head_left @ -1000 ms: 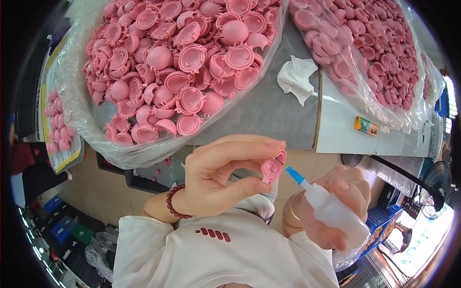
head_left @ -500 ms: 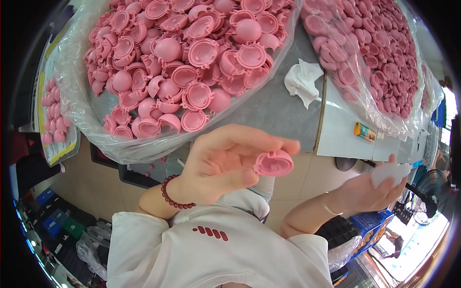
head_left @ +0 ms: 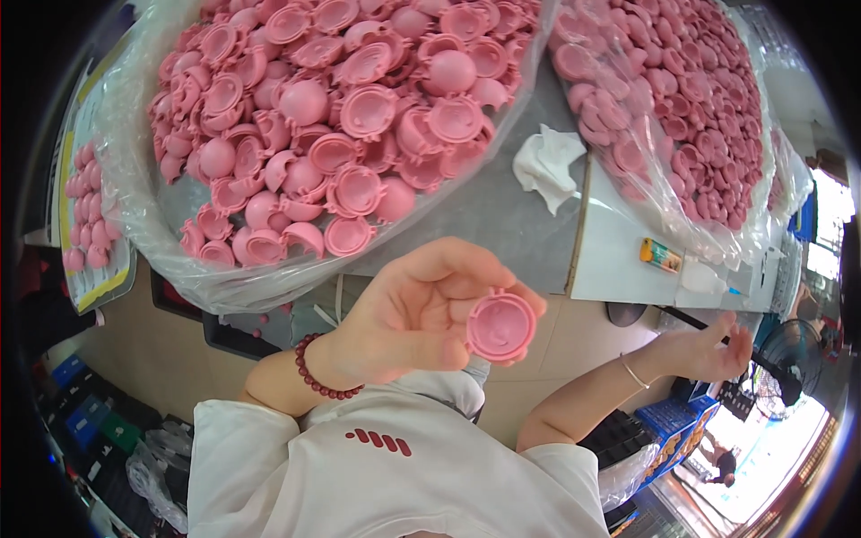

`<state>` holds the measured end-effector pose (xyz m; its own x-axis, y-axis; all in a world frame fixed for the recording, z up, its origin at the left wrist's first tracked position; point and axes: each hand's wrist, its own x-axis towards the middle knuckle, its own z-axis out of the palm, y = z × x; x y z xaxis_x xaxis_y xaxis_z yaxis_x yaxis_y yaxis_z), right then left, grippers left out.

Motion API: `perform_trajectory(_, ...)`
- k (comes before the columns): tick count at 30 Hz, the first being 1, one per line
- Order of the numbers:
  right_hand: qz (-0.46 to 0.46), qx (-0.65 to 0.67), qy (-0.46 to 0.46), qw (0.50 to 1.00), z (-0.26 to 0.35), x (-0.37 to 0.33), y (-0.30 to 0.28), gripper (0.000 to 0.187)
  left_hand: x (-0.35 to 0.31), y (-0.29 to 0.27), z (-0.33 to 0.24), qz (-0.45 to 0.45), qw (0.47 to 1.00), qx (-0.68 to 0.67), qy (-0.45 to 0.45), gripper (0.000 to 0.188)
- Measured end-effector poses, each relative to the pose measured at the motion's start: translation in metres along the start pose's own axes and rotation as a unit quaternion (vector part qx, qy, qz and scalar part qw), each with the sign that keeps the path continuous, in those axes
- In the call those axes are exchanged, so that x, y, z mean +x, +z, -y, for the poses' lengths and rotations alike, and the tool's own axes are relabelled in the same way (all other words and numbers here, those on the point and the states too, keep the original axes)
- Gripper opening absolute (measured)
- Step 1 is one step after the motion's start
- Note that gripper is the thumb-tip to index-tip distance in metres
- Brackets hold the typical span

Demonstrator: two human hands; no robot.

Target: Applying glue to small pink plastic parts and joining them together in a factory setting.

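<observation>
My left hand (head_left: pixel 421 318) is closed on a round pink plastic shell (head_left: pixel 501 326), gripped between thumb and fingers. Its hollow side is turned up toward me, and a small tab shows on its rim. Off to the right, my right hand (head_left: pixel 717 350) holds nothing, its fingers loosely apart. Just beyond that hand, a translucent white bottle (head_left: pixel 701 278) with a thin blue tip lies on the white table part. Ahead of my left hand is a large heap of similar pink shells (head_left: pixel 359 112), resting in a clear plastic bag (head_left: pixel 211 291).
A second bag of pink pieces (head_left: pixel 695 134) stands at the far right. Between the bags lies a crumpled white tissue (head_left: pixel 546 169); a yellow-and-teal lighter-like item (head_left: pixel 661 255) is nearer. Pink balls sit on a board (head_left: pixel 87 211) at left. A fan (head_left: pixel 783 369) stands at right.
My right hand has let go of the white bottle, which now lies on the table. My left hand has turned the shell so its hollow faces up toward me. The whole view has shifted slightly.
</observation>
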<state>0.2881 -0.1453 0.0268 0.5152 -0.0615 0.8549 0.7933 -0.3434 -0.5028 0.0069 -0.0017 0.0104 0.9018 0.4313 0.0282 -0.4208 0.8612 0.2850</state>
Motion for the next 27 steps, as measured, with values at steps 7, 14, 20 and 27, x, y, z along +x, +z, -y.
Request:
perform_trajectory(7, 0.439, 0.049, -0.163, 0.882, 0.052, 0.019, 0.082, 0.022, -0.004, 0.005, 0.001, 0.0, 0.97, 0.239, 0.043, 0.043)
perform_trajectory(14, 0.566, 0.01, -0.129, 0.814, 0.051, 0.027, 0.111, 0.021, -0.003, 0.006, -0.004, 0.014, 0.966, 0.257, 0.027, 0.042)
perform_trajectory(20, 0.549, 0.216, 0.036, 0.806, 0.072, 0.005, 0.056, 0.02, -0.002, 0.004, -0.006, -0.002, 0.97, 0.242, 0.02, 0.042)
perform_trajectory(27, 0.61, 0.132, -0.017, 0.781, 0.088, -0.023, 0.037, 0.026, 0.003, 0.004, -0.007, -0.005, 0.967, 0.252, 0.026, 0.044)
